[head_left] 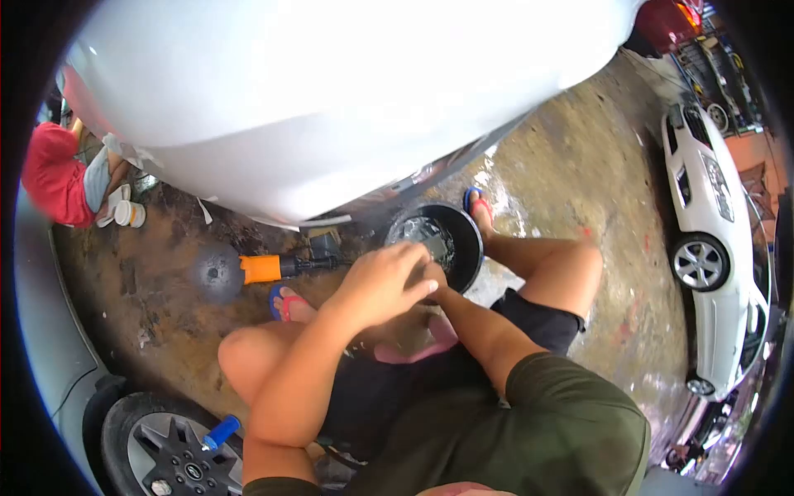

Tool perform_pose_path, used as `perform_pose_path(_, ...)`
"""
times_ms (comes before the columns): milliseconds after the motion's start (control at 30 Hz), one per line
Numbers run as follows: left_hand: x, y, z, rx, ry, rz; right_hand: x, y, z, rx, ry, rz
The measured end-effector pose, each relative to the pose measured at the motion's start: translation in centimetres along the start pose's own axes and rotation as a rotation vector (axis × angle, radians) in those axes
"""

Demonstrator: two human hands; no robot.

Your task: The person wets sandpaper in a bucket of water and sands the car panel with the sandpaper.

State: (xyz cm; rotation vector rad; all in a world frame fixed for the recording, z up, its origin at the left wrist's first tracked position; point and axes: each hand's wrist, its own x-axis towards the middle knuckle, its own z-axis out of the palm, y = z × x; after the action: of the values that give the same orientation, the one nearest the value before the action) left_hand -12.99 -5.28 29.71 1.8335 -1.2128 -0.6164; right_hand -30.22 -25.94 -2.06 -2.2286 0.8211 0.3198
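My left hand (387, 283) is in front of me at the near side of a black bucket (471, 240), its thumb stretched apart from the bent fingers. It overlaps my right hand (433, 276), which is partly hidden behind it. A flat grey pad (436, 246) juts out from my right hand over the bucket, and the fingers around it look closed. Inside the bucket is wet, shiny liquid (419, 229).
A large white car panel (331, 99) spans the top. An orange-and-black tool (261, 269) lies on the wet floor (571, 198). A person in red (58, 174) crouches at left near a white tub (128, 214). A wheel (178, 446) and blue bottle (222, 432) are lower left.
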Motion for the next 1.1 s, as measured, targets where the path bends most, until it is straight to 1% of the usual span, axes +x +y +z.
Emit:
perform_pose_path(33, 0.0, 0.3, -0.5, -0.047, -0.008, -0.006, -0.2, 0.2, 0.4, 0.006, 0.050, -0.021)
perform_pose_path(67, -0.1, 0.0, -0.8, -0.030, -0.028, -0.033, -1.0, -2.4, -1.0, 0.043, 0.101, 0.157)
perform_pose_path(100, -0.2, -0.2, -1.2, 0.035, -0.033, -0.027, -0.7, -2.2, -1.3, -0.007, 0.049, 0.162)
perform_pose_path(133, -0.2, 0.1, -1.7, 0.118, -0.058, -0.066, -0.7, -2.9, -2.0, -0.058, -0.004, 0.165)
perform_pose_path(167, 0.0, 0.3, -2.1, 0.203, -0.083, -0.103, -1.5, -3.3, -2.5, 0.024, 0.063, 0.187)
perform_pose_path(200, 0.2, -0.1, -1.7, 0.221, -0.060, -0.095, -1.7, -2.9, -2.2, 0.042, 0.153, 0.171)
perform_pose_path(233, 0.4, -0.2, -1.3, 0.194, -0.039, -0.092, -1.4, -1.4, -1.6, 0.139, 0.172, 0.153)
perform_pose_path(300, 0.7, -0.1, -0.5, 0.235, -0.051, -0.073, -0.9, 1.2, -0.8, 0.326, 0.201, 0.111)
perform_pose_path(333, 0.8, 0.0, 0.1, 0.232, -0.062, -0.055, -2.7, -0.7, -2.8, 0.299, 0.188, 0.087)
perform_pose_path(367, 0.8, 0.1, 0.6, 0.233, -0.073, -0.040, -2.9, -0.8, -3.3, 0.350, 0.195, 0.099)
perform_pose_path(433, 0.8, 0.5, 1.2, 0.244, -0.092, -0.026, -5.5, -4.8, -5.7, 0.306, 0.353, 0.189)
perform_pose_path(467, 0.7, 0.8, 1.4, 0.246, -0.102, -0.030, -3.8, -1.8, -4.3, 0.264, 0.363, 0.187)
perform_pose_path(500, 0.6, 1.1, 1.5, 0.249, -0.110, -0.033, -4.0, -2.2, -5.1, 0.218, 0.336, 0.160)
perform_pose_path(567, -0.2, 1.8, 1.6, 0.263, -0.022, -0.006, -5.1, -3.4, -6.5, 0.127, 0.284, 0.111)
perform_pose_path(600, -0.8, 3.0, 1.0, 0.260, 0.019, 0.014, -5.5, -3.8, -6.8, 0.169, 0.236, 0.124)
perform_pose_path(633, -1.3, 4.4, 0.2, 0.254, 0.063, 0.039, -4.9, -3.0, -6.2, 0.205, 0.253, 0.132)
perform_pose_path(667, -2.7, 7.1, -1.3, 0.128, 0.229, 0.073, -3.6, -1.3, -4.8, 0.237, 0.272, 0.141)
perform_pose_path(700, -4.2, 10.2, -2.9, -0.010, 0.508, 0.252, -2.7, -0.4, -4.1, 0.267, 0.291, 0.154)
perform_pose_path(733, -6.5, 14.6, -5.4, 0.087, 0.776, 0.373, -3.5, -1.9, -5.1, 0.297, 0.179, 0.208)
perform_pose_path(767, -8.8, 17.7, -7.0, 0.170, 0.986, 0.494, -4.1, -2.4, -5.6, 0.279, 0.150, 0.111)
perform_pose_path(800, -10.6, 19.8, -8.0, 0.233, 1.121, 0.632, -4.1, -2.4, -5.4, 0.275, 0.152, 0.095)
perform_pose_path(833, -11.6, 21.4, -8.4, 0.276, 1.184, 0.741, -3.7, -2.6, -5.1, 0.261, 0.148, 0.065)
perform_pose_path(867, -12.0, 22.5, -8.6, 0.306, 1.219, 0.820, -4.4, -4.1, -4.9, 0.207, 0.203, 0.049)
perform_pose_path(900, -11.9, 23.1, -9.0, 0.322, 1.232, 0.843, -5.2, -5.1, -5.3, 0.152, 0.259, 0.029)
perform_pose_path(933, -11.5, 24.2, -9.4, 0.338, 1.203, 0.852, -5.9, -5.8, -4.1, 0.165, 0.257, -0.008)
perform_pose_path(967, -12.0, 25.6, -8.9, 0.374, 1.250, 0.905, -4.3, -6.4, -5.5, 0.146, 0.293, -0.116)
perform_pose_path(1033, -12.4, 27.2, -7.9, 0.433, 1.258, 1.001, -4.3, -7.7, -3.6, 0.242, 0.287, -0.276)
perform_pose_path(1100, -12.3, 25.6, -7.0, 0.458, 1.297, 1.069, -1.4, -7.9, -3.1, 0.327, 0.288, -0.421)
